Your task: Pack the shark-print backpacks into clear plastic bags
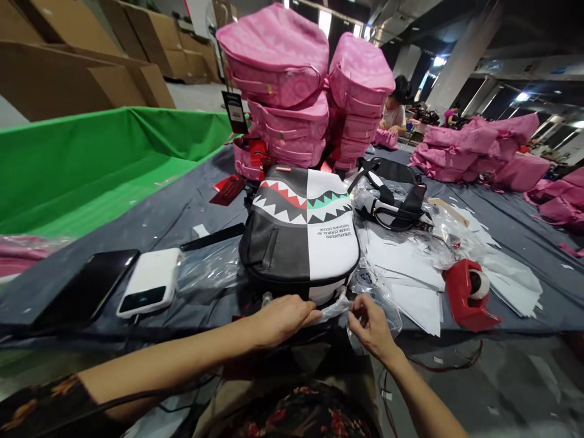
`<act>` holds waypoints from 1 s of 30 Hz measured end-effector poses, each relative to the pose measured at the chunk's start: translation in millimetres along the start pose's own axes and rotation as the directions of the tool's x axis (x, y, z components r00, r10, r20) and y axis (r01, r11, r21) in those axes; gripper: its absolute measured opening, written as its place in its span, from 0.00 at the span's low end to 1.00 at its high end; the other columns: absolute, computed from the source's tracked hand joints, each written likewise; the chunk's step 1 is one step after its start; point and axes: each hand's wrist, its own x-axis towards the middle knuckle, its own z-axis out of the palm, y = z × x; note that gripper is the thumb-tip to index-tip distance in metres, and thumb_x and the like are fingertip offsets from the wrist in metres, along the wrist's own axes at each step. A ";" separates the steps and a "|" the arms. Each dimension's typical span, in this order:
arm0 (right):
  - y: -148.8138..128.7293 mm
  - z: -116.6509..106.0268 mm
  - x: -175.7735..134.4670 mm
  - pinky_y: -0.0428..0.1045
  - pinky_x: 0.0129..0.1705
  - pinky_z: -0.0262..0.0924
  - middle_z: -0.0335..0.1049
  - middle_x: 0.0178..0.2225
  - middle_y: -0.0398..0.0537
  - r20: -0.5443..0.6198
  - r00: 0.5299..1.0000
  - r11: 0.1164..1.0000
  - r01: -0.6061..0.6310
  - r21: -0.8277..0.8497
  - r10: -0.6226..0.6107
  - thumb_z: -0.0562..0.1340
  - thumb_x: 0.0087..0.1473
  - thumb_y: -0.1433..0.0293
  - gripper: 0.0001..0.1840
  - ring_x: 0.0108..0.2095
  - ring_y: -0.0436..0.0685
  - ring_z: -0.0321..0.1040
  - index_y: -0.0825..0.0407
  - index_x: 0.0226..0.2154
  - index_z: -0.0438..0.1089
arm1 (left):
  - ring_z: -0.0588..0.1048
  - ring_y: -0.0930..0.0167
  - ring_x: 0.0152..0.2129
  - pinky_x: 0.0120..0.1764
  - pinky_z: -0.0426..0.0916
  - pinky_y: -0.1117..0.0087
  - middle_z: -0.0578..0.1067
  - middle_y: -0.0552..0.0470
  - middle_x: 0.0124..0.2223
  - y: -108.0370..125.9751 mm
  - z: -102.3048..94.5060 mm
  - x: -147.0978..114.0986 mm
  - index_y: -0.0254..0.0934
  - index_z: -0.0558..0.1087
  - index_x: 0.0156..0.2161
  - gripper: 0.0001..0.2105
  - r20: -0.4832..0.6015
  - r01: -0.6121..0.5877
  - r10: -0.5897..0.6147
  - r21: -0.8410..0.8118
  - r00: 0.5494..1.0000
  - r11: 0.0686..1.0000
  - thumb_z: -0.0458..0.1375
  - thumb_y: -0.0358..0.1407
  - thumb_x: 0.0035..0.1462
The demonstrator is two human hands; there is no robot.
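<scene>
A black-and-white backpack (298,243) with a jagged shark-mouth print lies at the table edge in front of me. Between my hands, a strip of clear plastic wrap (335,309) runs along the bag's near lower side. My left hand (285,317) is closed at the strip's left end, fingers pressed together against the bag. At the right end, my right hand (370,323) pinches the plastic between thumb and forefinger. The bag's underside and whatever lies beneath my left fingers are hidden.
Pink backpacks (278,61) are stacked behind. Right are a second black-and-white bag (392,194), white paper sheets (401,274) and a red tape dispenser (469,295). Left lie a white power bank (150,283), a black tablet (91,286) and a green-lined bin (114,146). Another person (395,109) works behind.
</scene>
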 end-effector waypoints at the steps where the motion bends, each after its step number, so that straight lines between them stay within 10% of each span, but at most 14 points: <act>1: -5.0 -0.5 1.4 0.44 0.24 0.55 0.65 0.30 0.41 -0.045 0.995 0.991 -0.085 0.101 0.090 0.57 0.60 0.67 0.05 0.24 0.49 0.62 0.49 0.37 0.58 | 0.79 0.65 0.27 0.24 0.57 0.72 0.78 0.49 0.28 1.6 -0.5 -0.8 0.36 0.76 0.36 0.20 0.022 0.007 -0.007 -0.001 1.000 1.000 0.45 0.41 0.72; 7: -16.9 25.2 21.7 0.45 0.28 0.57 0.60 0.26 0.39 -0.143 0.945 0.890 -0.215 0.401 0.293 0.59 0.61 0.57 0.15 0.27 0.50 0.60 0.49 0.30 0.62 | 0.81 0.61 0.31 0.28 0.60 0.71 0.81 0.46 0.31 6.2 10.1 -5.9 0.39 0.78 0.40 0.18 0.076 0.143 -0.151 0.096 0.986 0.985 0.48 0.43 0.70; 12: -3.7 52.2 30.6 0.43 0.16 0.44 0.51 0.20 0.33 -0.078 0.819 0.587 -0.338 0.735 0.569 0.59 0.56 0.44 0.25 0.16 0.47 0.49 0.47 0.30 0.57 | 0.79 0.63 0.29 0.28 0.58 0.72 0.81 0.48 0.31 6.4 20.8 4.2 0.39 0.77 0.37 0.13 -0.022 0.183 -0.182 0.106 0.983 0.977 0.53 0.43 0.68; 15: 1.3 43.8 31.3 0.44 0.15 0.46 0.53 0.20 0.34 -0.105 0.822 0.633 -0.342 0.694 0.559 0.56 0.58 0.44 0.24 0.16 0.49 0.51 0.47 0.30 0.56 | 0.78 0.67 0.27 0.26 0.55 0.72 0.80 0.51 0.29 1.6 33.1 9.8 0.39 0.75 0.35 0.12 -0.121 0.125 -0.111 0.115 0.986 0.986 0.55 0.42 0.66; 17: -1.4 29.5 30.1 0.46 0.22 0.57 0.60 0.23 0.38 -0.254 0.868 0.834 -0.271 0.480 0.427 0.56 0.63 0.51 0.19 0.21 0.51 0.60 0.48 0.31 0.60 | 0.75 0.69 0.24 0.25 0.54 0.72 0.78 0.53 0.27 -2.7 44.6 12.2 0.38 0.74 0.33 0.12 -0.229 0.047 -0.011 0.151 0.973 0.987 0.55 0.41 0.67; 20: -11.9 11.6 29.7 0.52 0.43 0.64 0.72 0.36 0.50 -0.316 0.945 0.996 0.080 -0.029 -0.085 0.56 0.67 0.65 0.07 0.39 0.57 0.69 0.50 0.39 0.67 | 0.71 0.71 0.20 0.24 0.54 0.69 0.74 0.54 0.23 -8.0 58.6 14.6 0.37 0.72 0.30 0.18 -0.456 -0.071 0.194 0.272 0.869 0.960 0.48 0.39 0.71; 24: -18.0 12.1 36.2 0.52 0.44 0.59 0.73 0.31 0.48 0.140 0.846 0.805 0.532 -0.262 -0.514 0.54 0.69 0.65 0.11 0.35 0.56 0.69 0.53 0.44 0.69 | 0.72 0.70 0.25 0.30 0.62 0.69 0.75 0.52 0.27 -20.1 59.0 6.6 0.35 0.73 0.35 0.20 -0.500 -0.224 0.403 0.380 0.767 0.898 0.43 0.41 0.73; 30: -7.6 13.6 43.8 0.51 0.38 0.53 0.70 0.26 0.43 0.185 0.796 0.735 0.604 -0.309 -0.576 0.56 0.69 0.64 0.13 0.28 0.53 0.63 0.53 0.35 0.69 | 0.71 0.68 0.37 0.41 0.64 0.68 0.78 0.49 0.39 -81.2 56.0 -32.6 0.40 0.73 0.50 0.14 -0.622 -0.139 0.476 0.511 0.622 0.848 0.46 0.28 0.70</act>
